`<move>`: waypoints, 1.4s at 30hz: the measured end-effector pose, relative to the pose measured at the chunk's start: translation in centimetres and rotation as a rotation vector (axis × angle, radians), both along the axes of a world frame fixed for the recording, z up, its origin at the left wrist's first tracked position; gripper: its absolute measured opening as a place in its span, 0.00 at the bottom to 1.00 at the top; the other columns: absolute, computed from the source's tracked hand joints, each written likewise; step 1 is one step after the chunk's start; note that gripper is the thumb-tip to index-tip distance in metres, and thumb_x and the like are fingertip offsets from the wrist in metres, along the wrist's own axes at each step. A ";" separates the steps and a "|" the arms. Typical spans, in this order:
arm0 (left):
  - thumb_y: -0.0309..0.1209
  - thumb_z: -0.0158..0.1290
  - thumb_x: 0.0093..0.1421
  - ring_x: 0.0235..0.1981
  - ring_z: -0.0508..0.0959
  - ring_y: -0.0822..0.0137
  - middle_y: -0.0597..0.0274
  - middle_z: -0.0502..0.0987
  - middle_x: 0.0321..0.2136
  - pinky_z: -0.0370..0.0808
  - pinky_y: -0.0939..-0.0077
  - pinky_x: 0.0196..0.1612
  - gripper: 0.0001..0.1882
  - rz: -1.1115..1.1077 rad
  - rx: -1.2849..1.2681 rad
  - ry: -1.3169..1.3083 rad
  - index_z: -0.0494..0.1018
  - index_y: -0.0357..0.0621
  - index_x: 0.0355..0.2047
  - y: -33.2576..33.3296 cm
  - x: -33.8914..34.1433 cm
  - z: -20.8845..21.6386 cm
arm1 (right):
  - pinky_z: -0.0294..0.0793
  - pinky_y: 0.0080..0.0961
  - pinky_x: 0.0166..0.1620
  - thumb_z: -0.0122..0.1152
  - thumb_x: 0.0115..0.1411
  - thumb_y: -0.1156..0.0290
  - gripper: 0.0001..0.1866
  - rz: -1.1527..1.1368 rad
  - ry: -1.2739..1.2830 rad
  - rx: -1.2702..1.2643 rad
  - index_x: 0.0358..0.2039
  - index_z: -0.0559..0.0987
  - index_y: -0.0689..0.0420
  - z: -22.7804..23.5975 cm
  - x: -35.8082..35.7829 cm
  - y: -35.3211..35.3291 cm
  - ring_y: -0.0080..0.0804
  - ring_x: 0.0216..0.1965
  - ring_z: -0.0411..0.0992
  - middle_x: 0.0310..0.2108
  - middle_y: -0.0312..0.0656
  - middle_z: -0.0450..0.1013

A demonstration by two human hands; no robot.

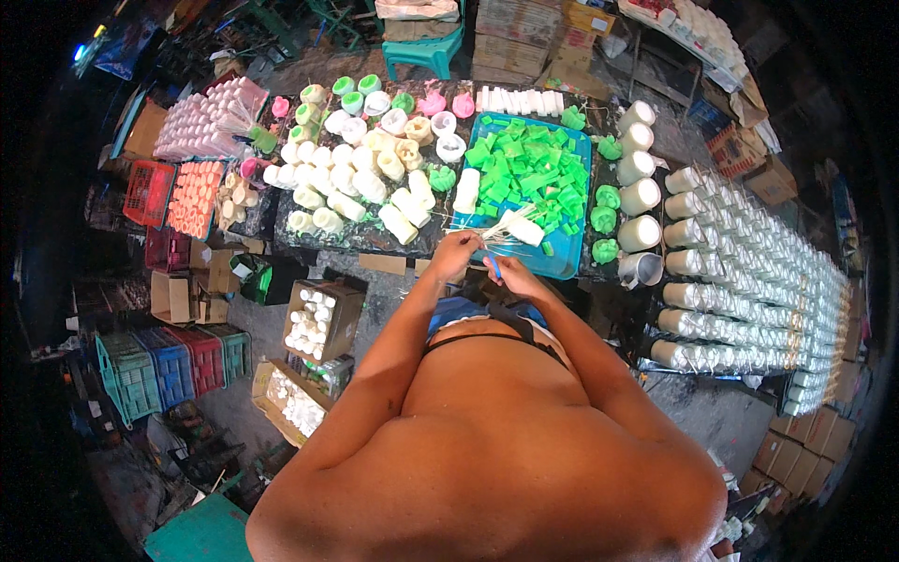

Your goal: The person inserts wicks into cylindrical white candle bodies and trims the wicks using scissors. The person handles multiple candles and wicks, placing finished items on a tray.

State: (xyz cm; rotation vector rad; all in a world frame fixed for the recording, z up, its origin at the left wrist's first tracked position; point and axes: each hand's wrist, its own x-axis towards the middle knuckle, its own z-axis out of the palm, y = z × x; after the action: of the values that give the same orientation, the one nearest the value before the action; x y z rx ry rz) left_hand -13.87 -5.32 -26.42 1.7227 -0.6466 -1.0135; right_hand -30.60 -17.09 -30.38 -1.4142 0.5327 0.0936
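Pale strands (503,231) over the near left of a blue tray (566,264)
Left hand (456,256) pinches the strands, fingers narrowed; right hand (511,276), just beside, grips a slim blue object (492,267)

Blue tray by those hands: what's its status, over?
Left hand holding thin pale strands; right hand gripping small blue object. Blue tray carrying many green pieces. White cylinder by the strands, possibly in the way.
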 end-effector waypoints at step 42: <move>0.39 0.55 0.63 0.32 0.75 0.71 0.64 0.79 0.27 0.71 0.74 0.38 0.15 -0.070 0.032 -0.033 0.81 0.38 0.31 -1.4 -0.5 -4.3 | 0.61 0.22 0.32 0.54 0.69 0.42 0.26 0.007 0.129 0.095 0.27 0.76 0.53 -2.7 -1.0 -0.8 0.18 0.27 0.62 0.24 0.29 0.67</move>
State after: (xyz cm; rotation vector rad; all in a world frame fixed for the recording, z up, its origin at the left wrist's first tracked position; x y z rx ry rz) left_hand -14.35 -6.74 -30.72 1.7581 -0.7200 -1.0508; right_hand -31.61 -17.85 -33.08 -1.3228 0.6216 0.2142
